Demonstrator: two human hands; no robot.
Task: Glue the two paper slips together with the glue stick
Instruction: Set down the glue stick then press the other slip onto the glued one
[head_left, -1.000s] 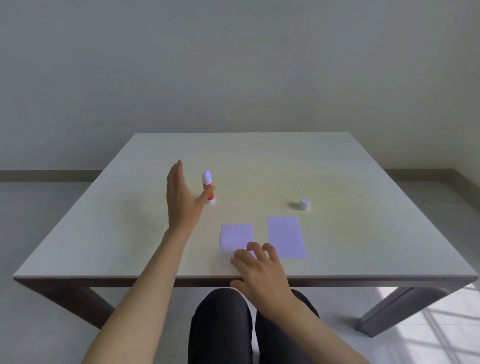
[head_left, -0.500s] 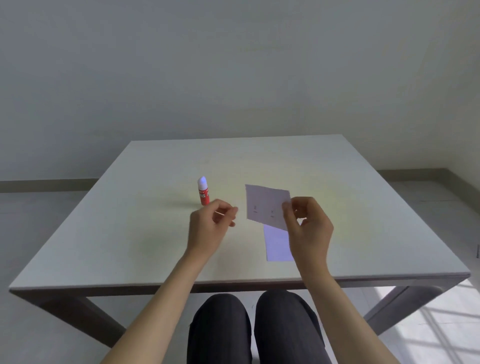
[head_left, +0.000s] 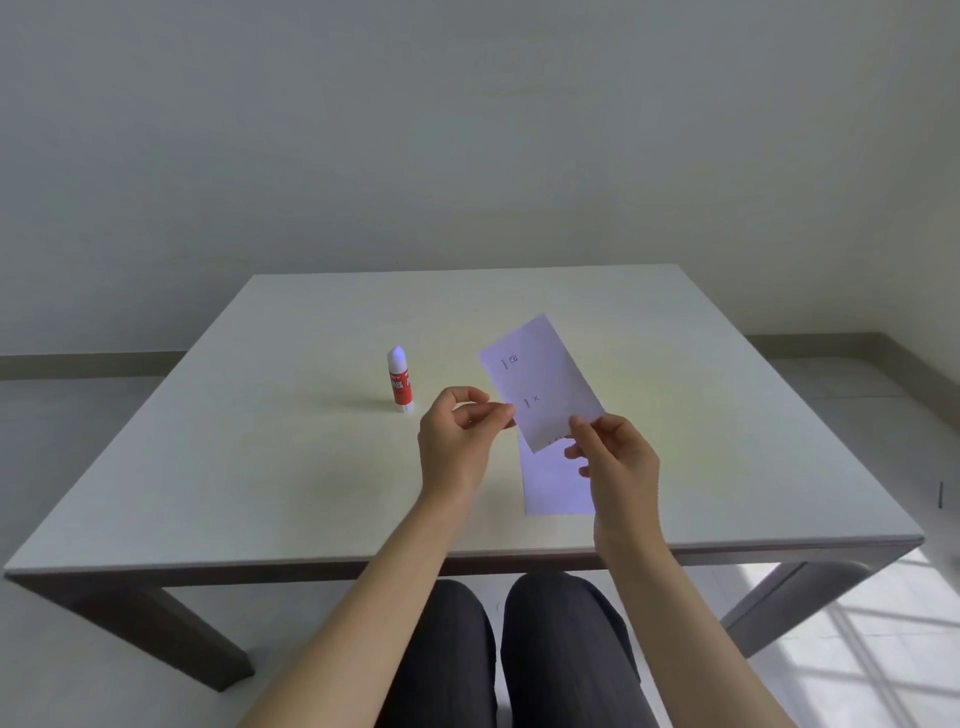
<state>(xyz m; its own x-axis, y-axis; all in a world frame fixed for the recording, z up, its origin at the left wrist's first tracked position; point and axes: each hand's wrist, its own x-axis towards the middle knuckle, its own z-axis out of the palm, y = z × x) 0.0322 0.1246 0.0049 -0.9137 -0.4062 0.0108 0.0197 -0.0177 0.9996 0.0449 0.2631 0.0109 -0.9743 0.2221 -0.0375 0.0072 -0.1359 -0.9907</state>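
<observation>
A white rectangular paper slip with small printed marks (head_left: 540, 382) was held above the pale desk (head_left: 260, 467), tilted, its long axis running up and away to the left. It was pinched at its lower left edge by the fingers (head_left: 501, 413) of the left hand (head_left: 457, 441) and at its lower right corner by the fingers (head_left: 584, 426) of the right hand (head_left: 618, 462); both hands were closed on it. The 2nd plain white paper slip (head_left: 553, 483) lay flat on the desk directly beneath those fingers, partly hidden by the right hand, its long axis pointing away from the person. The red-and-white glue stick (head_left: 400, 380) stood upright, uncapped, to the left of the left fingers and slightly beyond them, so the left hand was judged the nearer. Bare desk lay open around it, and the near desk edge was well behind both hands. Whether glue had already been applied could not be told.
</observation>
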